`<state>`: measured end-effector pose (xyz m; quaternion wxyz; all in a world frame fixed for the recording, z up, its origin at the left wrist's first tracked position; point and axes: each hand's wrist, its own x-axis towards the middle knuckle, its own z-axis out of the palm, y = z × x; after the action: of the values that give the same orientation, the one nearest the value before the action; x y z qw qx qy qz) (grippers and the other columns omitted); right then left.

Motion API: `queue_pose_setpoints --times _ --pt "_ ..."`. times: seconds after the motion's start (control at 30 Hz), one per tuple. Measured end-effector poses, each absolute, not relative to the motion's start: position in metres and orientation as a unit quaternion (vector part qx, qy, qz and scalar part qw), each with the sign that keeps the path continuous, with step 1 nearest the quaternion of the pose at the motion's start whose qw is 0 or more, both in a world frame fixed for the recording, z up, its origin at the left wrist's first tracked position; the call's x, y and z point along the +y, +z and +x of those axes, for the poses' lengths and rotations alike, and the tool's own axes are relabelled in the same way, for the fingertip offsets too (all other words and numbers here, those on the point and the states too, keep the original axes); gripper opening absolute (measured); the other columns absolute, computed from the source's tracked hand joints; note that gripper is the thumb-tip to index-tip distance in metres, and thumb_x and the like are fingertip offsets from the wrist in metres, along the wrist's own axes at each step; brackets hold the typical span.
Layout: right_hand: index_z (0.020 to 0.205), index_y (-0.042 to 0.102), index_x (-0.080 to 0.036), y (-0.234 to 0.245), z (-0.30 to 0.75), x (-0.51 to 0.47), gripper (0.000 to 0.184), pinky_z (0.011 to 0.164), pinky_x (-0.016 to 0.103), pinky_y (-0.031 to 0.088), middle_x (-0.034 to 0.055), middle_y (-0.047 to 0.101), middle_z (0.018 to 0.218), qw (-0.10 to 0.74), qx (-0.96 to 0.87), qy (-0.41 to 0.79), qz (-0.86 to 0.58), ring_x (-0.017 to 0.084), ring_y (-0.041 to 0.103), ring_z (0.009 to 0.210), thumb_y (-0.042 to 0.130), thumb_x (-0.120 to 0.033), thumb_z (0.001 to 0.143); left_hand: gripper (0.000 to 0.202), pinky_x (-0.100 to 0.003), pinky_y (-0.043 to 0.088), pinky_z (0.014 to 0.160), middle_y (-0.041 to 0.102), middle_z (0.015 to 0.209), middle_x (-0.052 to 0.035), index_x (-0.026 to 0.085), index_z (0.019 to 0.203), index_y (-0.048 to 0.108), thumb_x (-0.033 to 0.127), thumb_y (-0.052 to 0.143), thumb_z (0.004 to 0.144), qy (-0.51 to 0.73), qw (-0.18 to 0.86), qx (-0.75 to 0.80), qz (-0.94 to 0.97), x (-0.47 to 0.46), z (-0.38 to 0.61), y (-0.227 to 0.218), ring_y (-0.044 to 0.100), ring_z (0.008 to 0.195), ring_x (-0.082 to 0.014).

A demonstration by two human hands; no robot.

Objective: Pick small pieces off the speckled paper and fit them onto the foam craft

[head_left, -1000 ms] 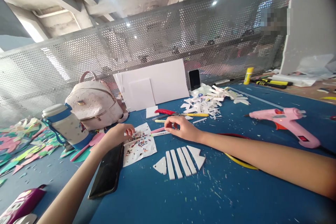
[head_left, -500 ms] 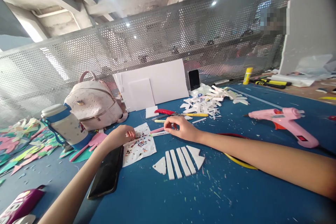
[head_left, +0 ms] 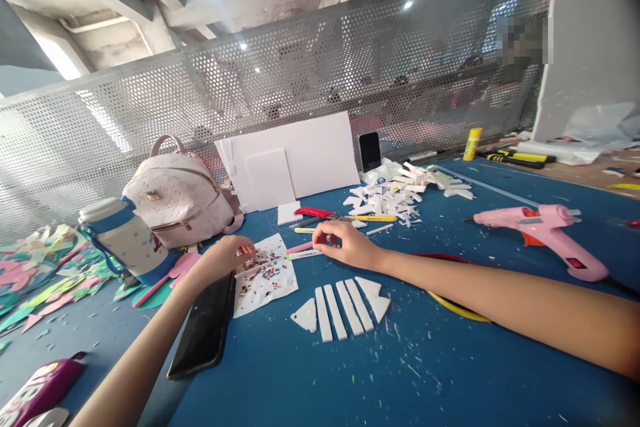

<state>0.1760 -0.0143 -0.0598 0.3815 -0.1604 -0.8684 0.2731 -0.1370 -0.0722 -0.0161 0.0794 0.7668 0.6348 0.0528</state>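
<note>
My left hand (head_left: 233, 253) is over the left edge of a creased white paper (head_left: 265, 303) strewn with tiny coloured bits. Its fingers curl in, and whatever they may hold is too small to see. Beneath that wrist lies a dark phone (head_left: 203, 333). My right hand (head_left: 345, 245) has thumb and forefinger curved together in a pinch; its fingertips meet the end of a white pen-like stick (head_left: 303, 255) with printed lettering. I cannot tell whether they grip it. In front of both hands, white foam pieces (head_left: 345, 307) lie in a fish-like row: a pointed head, several strips and a notched tail.
A pink glue gun (head_left: 545, 233) lies at right. Behind the right hand are red-handled pliers (head_left: 315, 213), a yellow pencil (head_left: 377, 219) and foam scraps (head_left: 390, 197). A bottle (head_left: 125, 240), a backpack (head_left: 180, 200) and coloured scraps (head_left: 45, 273) stand at left. White boards (head_left: 320, 153) lean behind.
My left hand has shifted slightly to the left over the paper's edge. The right hand and the foam pieces look the same.
</note>
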Motion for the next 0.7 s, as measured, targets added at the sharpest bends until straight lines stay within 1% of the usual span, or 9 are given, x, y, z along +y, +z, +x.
queue_pose_setpoints --times 0.23,0.37,0.53,0.7 --pt "0.087 0.061 -0.019 -0.0609 0.1768 -0.0141 0.008 0.062 0.025 0.042 0.0021 0.064 0.085 0.381 -0.869 0.271 -0.159 0.012 0.054 0.071 0.057 -0.025 0.091 0.026 -0.027 0.048 0.069 0.074 0.092 -0.0054 0.021 0.087 0.071 0.030 0.047 0.082 0.051 0.081 0.633 0.768 -0.0735 -0.1369 -0.0150 0.067 0.082 -0.0224" --pt "0.088 0.062 -0.019 -0.0606 0.1772 -0.0141 0.008 0.062 0.025 0.042 0.0024 0.064 0.085 0.382 -0.869 0.271 -0.159 0.012 0.054 0.071 0.058 -0.025 0.091 0.024 -0.027 0.048 0.069 0.074 0.091 -0.0049 0.023 0.086 0.072 0.030 0.049 0.080 0.066 0.089 0.626 0.772 -0.0724 -0.1393 -0.0160 0.066 0.081 -0.0224" --pt "0.088 0.062 -0.018 -0.0600 0.1771 -0.0144 0.009 0.062 0.025 0.042 0.0029 0.064 0.085 0.377 -0.871 0.270 -0.160 0.013 0.054 0.071 0.057 -0.025 0.091 0.022 -0.026 0.048 0.069 0.074 0.086 -0.0036 0.023 0.082 0.072 0.027 0.052 0.076 0.075 0.105 0.630 0.766 -0.0717 -0.1411 -0.0192 0.066 0.079 -0.0214" --pt "0.087 0.062 -0.018 -0.0594 0.1769 -0.0150 0.008 0.061 0.024 0.042 0.0023 0.064 0.084 0.378 -0.871 0.272 -0.158 0.012 0.054 0.071 0.058 -0.023 0.091 0.023 -0.025 0.047 0.064 0.074 0.087 -0.0041 0.023 0.078 0.073 0.025 0.052 0.073 0.069 0.124 0.635 0.760 -0.0710 -0.1408 -0.0210 0.067 0.077 -0.0211"
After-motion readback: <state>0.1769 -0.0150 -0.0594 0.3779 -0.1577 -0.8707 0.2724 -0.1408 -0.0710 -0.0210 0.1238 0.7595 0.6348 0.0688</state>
